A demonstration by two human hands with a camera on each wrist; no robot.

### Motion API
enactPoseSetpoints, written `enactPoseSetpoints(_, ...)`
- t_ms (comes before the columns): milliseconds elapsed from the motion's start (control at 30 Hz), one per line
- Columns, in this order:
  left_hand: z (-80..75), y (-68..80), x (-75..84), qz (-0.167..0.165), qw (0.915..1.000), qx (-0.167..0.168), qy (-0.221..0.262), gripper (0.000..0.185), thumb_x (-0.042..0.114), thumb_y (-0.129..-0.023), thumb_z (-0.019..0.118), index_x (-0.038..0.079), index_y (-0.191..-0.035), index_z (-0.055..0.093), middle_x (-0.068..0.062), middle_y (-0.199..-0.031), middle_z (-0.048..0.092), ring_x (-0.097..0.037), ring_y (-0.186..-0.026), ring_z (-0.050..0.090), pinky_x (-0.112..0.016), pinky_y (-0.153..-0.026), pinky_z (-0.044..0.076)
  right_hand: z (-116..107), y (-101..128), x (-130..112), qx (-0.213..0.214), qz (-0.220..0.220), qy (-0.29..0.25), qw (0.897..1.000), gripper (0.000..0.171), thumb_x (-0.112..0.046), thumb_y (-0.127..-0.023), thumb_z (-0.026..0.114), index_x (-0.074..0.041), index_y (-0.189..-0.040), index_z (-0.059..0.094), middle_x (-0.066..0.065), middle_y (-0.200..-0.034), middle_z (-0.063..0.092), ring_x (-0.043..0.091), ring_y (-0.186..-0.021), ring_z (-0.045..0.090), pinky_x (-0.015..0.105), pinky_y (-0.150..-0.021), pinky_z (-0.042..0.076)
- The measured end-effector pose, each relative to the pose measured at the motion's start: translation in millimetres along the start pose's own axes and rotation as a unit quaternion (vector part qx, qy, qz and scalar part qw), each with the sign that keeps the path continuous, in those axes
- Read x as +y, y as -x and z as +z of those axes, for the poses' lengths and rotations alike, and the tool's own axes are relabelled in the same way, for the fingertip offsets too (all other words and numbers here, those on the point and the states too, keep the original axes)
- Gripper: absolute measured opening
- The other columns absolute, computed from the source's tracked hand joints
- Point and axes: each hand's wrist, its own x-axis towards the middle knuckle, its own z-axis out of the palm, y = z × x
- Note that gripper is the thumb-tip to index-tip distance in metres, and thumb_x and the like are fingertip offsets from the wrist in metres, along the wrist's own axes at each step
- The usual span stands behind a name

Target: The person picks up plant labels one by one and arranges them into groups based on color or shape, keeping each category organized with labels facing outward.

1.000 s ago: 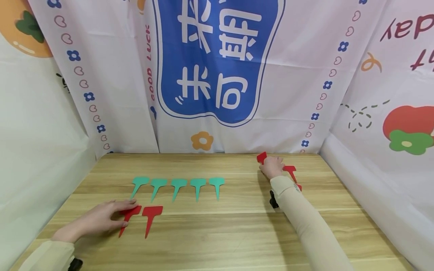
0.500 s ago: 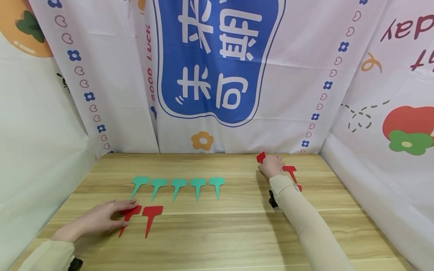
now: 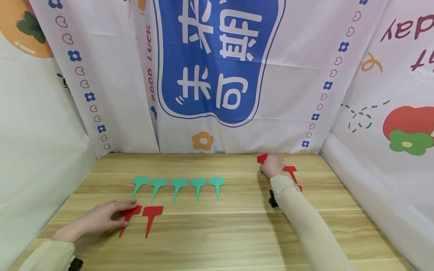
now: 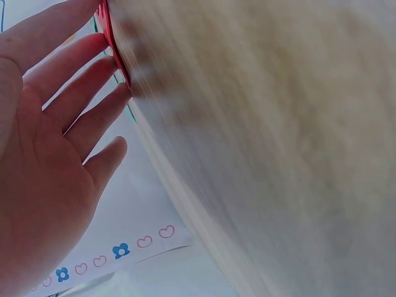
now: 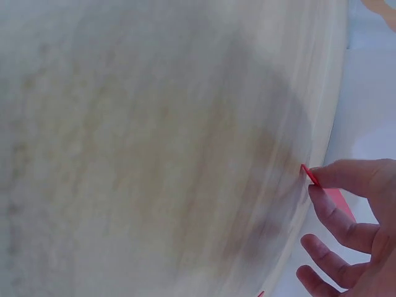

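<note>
My left hand (image 3: 126, 213) lies flat on the wooden table (image 3: 220, 233) at the near left, its straight fingers (image 4: 93, 74) touching a red T-shaped tag (image 3: 131, 213). A second red tag (image 3: 152, 213) lies just to the right of it. Behind them, several teal tags (image 3: 178, 185) lie in a row. At the far right my right hand (image 3: 268, 162) pinches another red tag (image 3: 262, 158) and holds it just off the table; its edge (image 5: 311, 175) shows at my fingertips in the right wrist view. More red tags (image 3: 291, 171) lie beside that hand, partly hidden by my sleeve.
Printed cloth backdrops (image 3: 217, 75) enclose the table at the back and on both sides. A small black object (image 3: 272, 198) sits under my right forearm. Bare wood stretches across the middle and near side of the table.
The red tag in my right hand has tipped slightly flatter. My left hand and the tags on the table have not moved.
</note>
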Motion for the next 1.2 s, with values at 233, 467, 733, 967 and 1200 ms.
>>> enactPoseSetpoints(233, -0.3, 0.0, 1.1, -0.001, 1.0000, 0.001, -0.002, 0.060, 0.047, -0.081, 0.069, 0.018, -0.131, 0.058, -0.008, -0.140, 0.053, -0.039, -0.125, 0.049, -0.061, -0.101, 0.032, 0.6, -0.2, 0.5, -0.005, 0.007, -0.030, 0.999, 0.025, -0.022, -0.081, 0.061, 0.000, -0.092, 0.065, 0.026, -0.110, 0.055, 0.042, -0.110, 0.041, 0.060, -0.091, 0.039)
enactPoseSetpoints(467, 1.3, 0.0, -0.5, -0.004, 1.0000, 0.002, 0.000, 0.061, 0.050, -0.081, 0.068, 0.019, -0.132, 0.058, -0.008, -0.140, 0.052, -0.038, -0.126, 0.048, -0.060, -0.101, 0.031, 0.5, 1.2, -0.6, -0.002, 0.017, -0.056, 0.998, 0.027, -0.023, -0.080, 0.063, 0.001, -0.093, 0.065, 0.028, -0.111, 0.055, 0.041, -0.110, 0.044, 0.059, -0.091, 0.041)
enactPoseSetpoints(733, 1.7, -0.6, -2.5, 0.000, 1.0000, 0.000, -0.002, 0.061, 0.050, -0.080, 0.068, 0.019, -0.132, 0.058, -0.007, -0.140, 0.053, -0.038, -0.126, 0.049, -0.061, -0.101, 0.032, -2.0, 6.7, -2.7, 0.009, 0.011, -0.051, 0.999, 0.025, -0.029, -0.078, 0.069, -0.004, -0.076, 0.066, 0.024, -0.105, 0.062, 0.035, -0.099, 0.057, 0.051, -0.082, 0.049)
enactPoseSetpoints(967, -0.3, -0.6, 0.1, 0.000, 1.0000, -0.002, 0.001, 0.060, 0.047, -0.081, 0.069, 0.018, -0.132, 0.058, -0.009, -0.140, 0.052, -0.039, -0.126, 0.048, -0.061, -0.102, 0.032, 1.2, 10.6, -4.2, -0.001, -0.007, -0.100, 0.995, 0.029, -0.025, -0.075, 0.072, -0.015, -0.055, 0.055, 0.002, -0.066, 0.055, 0.022, -0.076, 0.052, 0.041, -0.073, 0.045)
enactPoseSetpoints(1200, -0.5, 0.3, 0.2, -0.001, 1.0000, -0.003, -0.001, 0.060, 0.048, -0.081, 0.068, 0.018, -0.132, 0.058, -0.009, -0.140, 0.052, -0.039, -0.126, 0.048, -0.061, -0.102, 0.032, 5.6, 16.1, -9.4, -0.002, -0.029, -0.134, 0.991, 0.036, -0.018, -0.074, 0.070, -0.019, -0.046, 0.047, -0.008, -0.044, 0.038, 0.016, -0.063, 0.044, 0.034, -0.066, 0.038)
